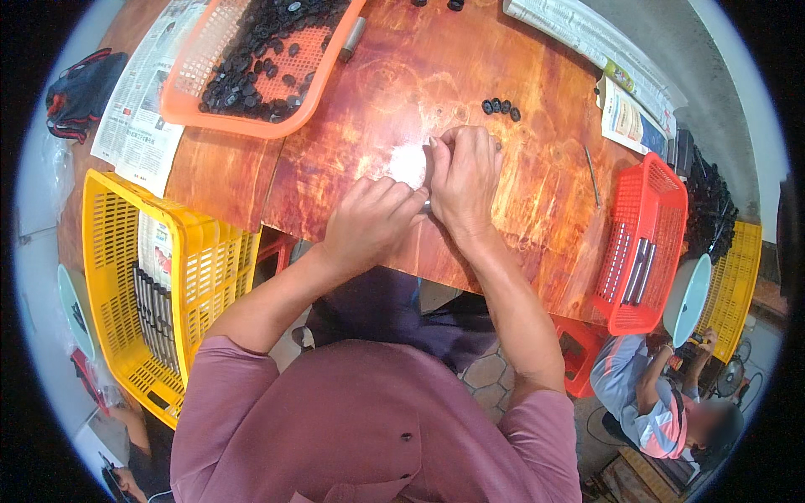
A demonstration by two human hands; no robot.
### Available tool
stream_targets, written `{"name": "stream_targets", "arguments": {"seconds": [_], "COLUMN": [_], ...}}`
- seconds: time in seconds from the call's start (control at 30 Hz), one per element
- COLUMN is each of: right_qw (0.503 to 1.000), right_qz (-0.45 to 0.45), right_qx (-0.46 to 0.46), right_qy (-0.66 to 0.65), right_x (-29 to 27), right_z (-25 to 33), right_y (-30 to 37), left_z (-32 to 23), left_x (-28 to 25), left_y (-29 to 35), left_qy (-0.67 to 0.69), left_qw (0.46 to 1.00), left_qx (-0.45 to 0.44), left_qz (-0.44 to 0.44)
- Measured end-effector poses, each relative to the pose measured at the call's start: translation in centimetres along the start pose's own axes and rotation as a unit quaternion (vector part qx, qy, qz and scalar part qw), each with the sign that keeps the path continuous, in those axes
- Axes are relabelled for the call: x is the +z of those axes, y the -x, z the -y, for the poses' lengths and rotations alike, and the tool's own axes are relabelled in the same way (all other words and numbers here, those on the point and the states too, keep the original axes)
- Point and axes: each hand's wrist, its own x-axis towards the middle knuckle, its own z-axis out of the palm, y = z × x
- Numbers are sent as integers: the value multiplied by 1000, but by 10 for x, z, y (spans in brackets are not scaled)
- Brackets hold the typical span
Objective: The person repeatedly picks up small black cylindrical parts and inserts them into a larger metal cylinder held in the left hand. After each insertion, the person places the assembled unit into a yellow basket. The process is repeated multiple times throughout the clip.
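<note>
Above the near part of the wooden table, my left hand (373,220) is closed, its fingers curled against the heel of my right hand. My right hand (463,180) is also closed, with the thumb pressed along the curled fingers. Between the two hands a small shiny bit shows, but most of what they hold is hidden by the fingers. Just beyond my right hand, several small black oval parts (501,109) stand in a short row on the tabletop. A thin metal rod (593,178) lies to the right of my hands.
An orange basket (289,126) of black round parts stands at the far left. The yellow crate (214,222) on the left holds dark tubes. A red basket (654,180) with metal tubes sits at the right edge, near newspapers (629,117). A co-worker (650,394) sits lower right.
</note>
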Motion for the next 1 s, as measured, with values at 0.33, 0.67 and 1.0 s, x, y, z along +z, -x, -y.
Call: {"name": "stream_targets", "arguments": {"seconds": [0.33, 0.67, 1.0], "right_qw": [994, 995, 950], "right_qz": [99, 67, -49], "right_qx": [45, 68, 144], "right_qy": [9, -30, -272], "right_x": [2, 0, -2], "right_z": [3, -1, -9], "right_y": [-13, -12, -3], "left_z": [0, 3, -2], "left_x": [-8, -10, -2], "left_y": [-9, -13, -14], "left_qy": [65, 118, 34], "left_qw": [997, 992, 998], "left_qx": [-32, -42, -39], "left_qz": [21, -26, -32]}}
